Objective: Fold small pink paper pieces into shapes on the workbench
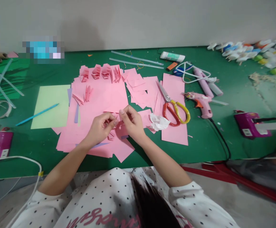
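Observation:
Above a stack of pink paper sheets (80,120), my left hand (102,127) and my right hand (132,123) are close together, each with its fingertips pinched. Between them is a small piece of pink paper (115,116), partly covered by my fingers. A row of small folded pink papers (101,73) stands along the far edge of the stack. Two more folded papers (87,93) lie left of my hands. Right of my right hand are a crumpled white tissue (159,122) and scissors (167,96) with one red and one yellow handle loop, resting on pink paper.
Loose pink squares (138,87) lie behind my hands. A pink glue gun (201,103) and a purple power socket (253,125) are on the right. At left, a blue pencil (38,114) crosses pale green paper (53,91). A glue stick (172,56) lies near the wall.

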Tool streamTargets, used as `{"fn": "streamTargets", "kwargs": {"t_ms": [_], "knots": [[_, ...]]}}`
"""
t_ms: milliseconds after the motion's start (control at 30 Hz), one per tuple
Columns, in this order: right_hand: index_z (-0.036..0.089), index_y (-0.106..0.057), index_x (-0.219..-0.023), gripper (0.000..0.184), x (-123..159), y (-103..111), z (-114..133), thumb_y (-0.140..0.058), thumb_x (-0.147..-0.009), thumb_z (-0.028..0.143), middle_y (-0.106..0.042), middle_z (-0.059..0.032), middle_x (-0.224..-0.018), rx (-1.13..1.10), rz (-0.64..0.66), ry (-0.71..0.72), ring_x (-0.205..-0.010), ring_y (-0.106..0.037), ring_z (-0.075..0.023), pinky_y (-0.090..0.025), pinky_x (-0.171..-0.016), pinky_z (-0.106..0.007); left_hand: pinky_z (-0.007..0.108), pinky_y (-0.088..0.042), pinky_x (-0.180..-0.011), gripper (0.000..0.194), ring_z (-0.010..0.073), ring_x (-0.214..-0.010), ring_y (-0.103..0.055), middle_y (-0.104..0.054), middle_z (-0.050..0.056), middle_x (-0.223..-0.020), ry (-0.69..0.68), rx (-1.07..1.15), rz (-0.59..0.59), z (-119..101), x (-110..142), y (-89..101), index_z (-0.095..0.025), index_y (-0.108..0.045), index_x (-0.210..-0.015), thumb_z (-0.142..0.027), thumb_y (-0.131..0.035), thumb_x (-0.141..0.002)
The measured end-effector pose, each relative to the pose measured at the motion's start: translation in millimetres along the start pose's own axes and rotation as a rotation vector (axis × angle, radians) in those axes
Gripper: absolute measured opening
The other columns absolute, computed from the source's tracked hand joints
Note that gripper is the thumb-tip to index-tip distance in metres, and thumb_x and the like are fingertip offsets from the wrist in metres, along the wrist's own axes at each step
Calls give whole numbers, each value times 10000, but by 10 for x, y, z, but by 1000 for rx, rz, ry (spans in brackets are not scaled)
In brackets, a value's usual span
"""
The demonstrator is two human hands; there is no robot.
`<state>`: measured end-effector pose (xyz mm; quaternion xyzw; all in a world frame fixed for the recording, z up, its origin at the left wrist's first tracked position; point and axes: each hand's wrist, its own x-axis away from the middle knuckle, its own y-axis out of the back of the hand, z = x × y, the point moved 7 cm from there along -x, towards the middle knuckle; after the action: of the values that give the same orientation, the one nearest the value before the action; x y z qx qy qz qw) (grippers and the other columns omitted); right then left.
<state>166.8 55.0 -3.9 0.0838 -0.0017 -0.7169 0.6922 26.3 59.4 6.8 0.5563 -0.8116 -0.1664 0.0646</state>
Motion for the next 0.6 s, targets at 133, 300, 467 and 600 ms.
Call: {"fn": "streamTargets", "kwargs": {"t_ms": [133,300,467,600], "knots": [[234,-455,-735,453,11,5,-3,-528,-963,619,-435,58,-591,9,0,0,-525,-422,-107,-335,-530,-278,259,-471,-620,313,140,-674,-605,-683,47,-750,17,20,-3,28,13,0,-168,-654,-771,-438,-659,-928],[226,-460,-711,434,30,-22,34,-546,-974,560,-467,50,-592,47,44,40,-515,-416,-99,-316,-512,-273,251,-475,-607,345,133,-664,-598,-675,36,-758,55,74,40,24,10,-50,-171,-649,-787,-483,-644,-933],[220,-495,-717,413,37,-52,37,-577,-962,543,-510,46,-601,23,66,28,-528,-450,-100,-339,-518,-266,258,-493,-652,348,141,-694,-618,-678,35,-730,39,149,67,-7,4,-21,-168,-643,-723,-450,-664,-926],[222,-506,-714,447,34,-100,23,-618,-912,606,-518,48,-587,-44,156,-24,-517,-464,-104,-348,-508,-269,246,-444,-559,310,125,-614,-564,-654,34,-704,83,177,180,27,27,-77,-158,-663,-727,-412,-685,-903]]}}
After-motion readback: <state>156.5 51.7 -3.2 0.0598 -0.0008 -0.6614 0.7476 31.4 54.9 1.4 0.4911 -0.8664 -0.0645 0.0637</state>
